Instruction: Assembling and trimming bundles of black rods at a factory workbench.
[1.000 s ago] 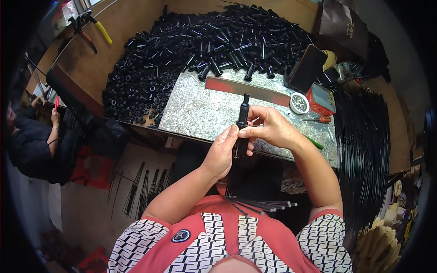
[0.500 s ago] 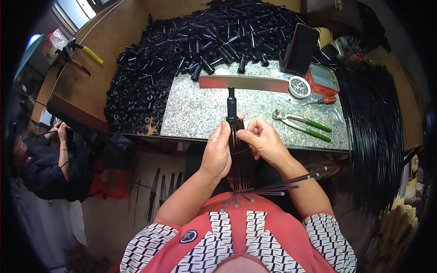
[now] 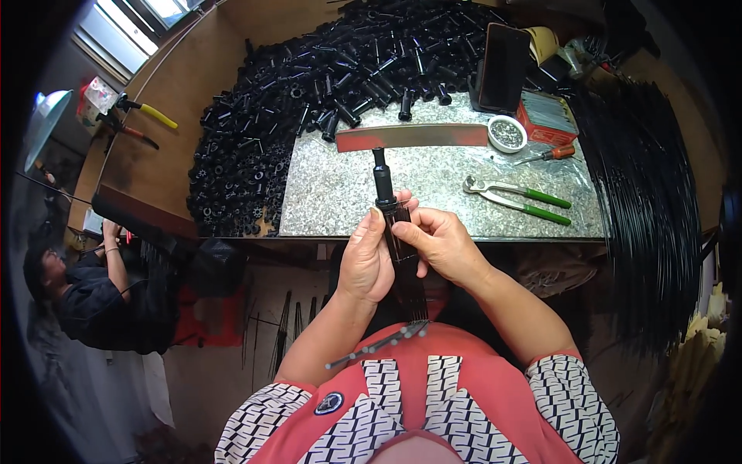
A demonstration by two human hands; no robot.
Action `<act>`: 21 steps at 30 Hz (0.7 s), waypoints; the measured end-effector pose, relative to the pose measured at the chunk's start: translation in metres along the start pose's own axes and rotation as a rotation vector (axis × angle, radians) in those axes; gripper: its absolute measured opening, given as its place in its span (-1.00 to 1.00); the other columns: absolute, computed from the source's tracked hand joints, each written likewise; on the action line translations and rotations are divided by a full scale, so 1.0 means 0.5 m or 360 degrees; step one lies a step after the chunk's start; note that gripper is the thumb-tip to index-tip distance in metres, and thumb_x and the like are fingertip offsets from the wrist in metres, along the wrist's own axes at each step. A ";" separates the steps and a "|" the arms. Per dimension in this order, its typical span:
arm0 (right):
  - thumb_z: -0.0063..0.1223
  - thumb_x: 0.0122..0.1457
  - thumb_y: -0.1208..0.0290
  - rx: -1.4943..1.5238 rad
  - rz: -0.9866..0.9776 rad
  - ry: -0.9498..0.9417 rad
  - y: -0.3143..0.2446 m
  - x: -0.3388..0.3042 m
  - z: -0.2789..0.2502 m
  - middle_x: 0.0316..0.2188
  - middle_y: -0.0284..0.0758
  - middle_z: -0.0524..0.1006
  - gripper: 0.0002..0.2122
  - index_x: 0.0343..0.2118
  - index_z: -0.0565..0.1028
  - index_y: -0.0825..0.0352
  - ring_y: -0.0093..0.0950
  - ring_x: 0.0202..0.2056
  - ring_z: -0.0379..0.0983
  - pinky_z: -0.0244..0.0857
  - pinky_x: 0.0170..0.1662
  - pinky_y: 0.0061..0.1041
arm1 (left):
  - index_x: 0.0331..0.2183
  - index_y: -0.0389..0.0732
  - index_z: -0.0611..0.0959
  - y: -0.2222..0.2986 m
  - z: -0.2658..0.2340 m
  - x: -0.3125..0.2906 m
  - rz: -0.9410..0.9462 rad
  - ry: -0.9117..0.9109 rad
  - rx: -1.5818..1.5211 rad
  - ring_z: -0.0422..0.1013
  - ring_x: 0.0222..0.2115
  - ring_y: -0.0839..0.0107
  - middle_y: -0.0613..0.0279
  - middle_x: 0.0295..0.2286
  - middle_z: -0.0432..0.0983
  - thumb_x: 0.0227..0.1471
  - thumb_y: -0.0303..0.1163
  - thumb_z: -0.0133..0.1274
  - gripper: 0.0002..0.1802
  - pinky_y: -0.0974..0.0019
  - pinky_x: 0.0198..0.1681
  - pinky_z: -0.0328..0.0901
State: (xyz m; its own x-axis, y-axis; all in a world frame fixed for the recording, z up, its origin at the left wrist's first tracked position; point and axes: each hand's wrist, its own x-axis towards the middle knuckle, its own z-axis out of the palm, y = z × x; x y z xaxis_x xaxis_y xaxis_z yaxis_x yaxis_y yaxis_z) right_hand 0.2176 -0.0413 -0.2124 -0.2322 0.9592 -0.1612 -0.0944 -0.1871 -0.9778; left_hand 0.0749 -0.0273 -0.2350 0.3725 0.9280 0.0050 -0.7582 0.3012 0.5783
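Observation:
Between my hands a black tubular umbrella runner [image 3: 382, 178] points away from me, its narrow end toward the stone slab. Thin dark umbrella ribs [image 3: 402, 251] hang from its flanged near end. Their grey-tipped ends [image 3: 417, 327] fan out against my red shirt. My left hand [image 3: 367, 259] is closed round the flanged end, thumb up along its side. On the other side my right hand [image 3: 440, 240] pinches the ribs just below the flange with thumb and fingers. The exact grip of the fingertips underneath is hidden.
A stone slab [image 3: 325, 201] bears a red-edged metal bar [image 3: 410, 137], green-handled pincers [image 3: 518, 199], a white bowl [image 3: 507, 134] and an orange screwdriver [image 3: 549, 155]. Behind lies a heap of black runners [image 3: 363, 62]; long black rods [image 3: 641, 193] hang at right. Another person [image 3: 100, 294] works at left.
My hands and the runner have shifted slightly, and the runner now leans a little left. The rib ends, spread to the right before, have swung together toward the left.

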 end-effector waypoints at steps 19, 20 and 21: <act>-0.01 0.26 0.23 0.0080 -0.0022 -0.0101 0.003 0.006 -0.007 -0.65 -0.45 0.41 -0.70 -0.54 0.40 0.32 -0.67 -0.73 0.34 0.17 -0.74 -0.70 | 0.10 -0.37 0.27 0.008 -0.013 0.004 -0.0059 -0.0149 0.0046 0.18 0.13 0.12 0.01 0.08 0.22 0.26 -0.19 -0.19 -0.48 0.03 0.17 0.16; -0.03 0.27 0.21 0.0110 -0.0036 -0.0103 0.000 0.004 -0.006 -0.66 -0.47 0.38 -0.70 -0.53 0.41 0.32 -0.68 -0.72 0.34 0.19 -0.73 -0.70 | 0.10 -0.37 0.27 0.008 -0.014 0.005 -0.0055 -0.0176 0.0083 0.16 0.14 0.09 0.00 0.09 0.22 0.26 -0.18 -0.21 -0.47 0.01 0.18 0.14; -0.05 0.28 0.20 0.0140 -0.0052 -0.0108 -0.002 0.003 -0.005 -0.67 -0.48 0.36 -0.69 -0.52 0.43 0.32 -0.69 -0.70 0.33 0.22 -0.72 -0.70 | 0.11 -0.38 0.26 0.008 -0.014 0.006 -0.0049 -0.0201 0.0122 0.14 0.16 0.06 -0.02 0.09 0.22 0.27 -0.17 -0.23 -0.46 0.00 0.19 0.12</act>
State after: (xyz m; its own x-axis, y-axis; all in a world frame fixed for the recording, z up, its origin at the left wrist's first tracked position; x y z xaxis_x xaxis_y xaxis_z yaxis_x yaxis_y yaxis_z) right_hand 0.2196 -0.0391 -0.2117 -0.2921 0.9492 -0.1172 -0.1872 -0.1769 -0.9663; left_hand 0.0690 -0.0219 -0.2384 0.4632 0.8820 0.0862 -0.7039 0.3071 0.6404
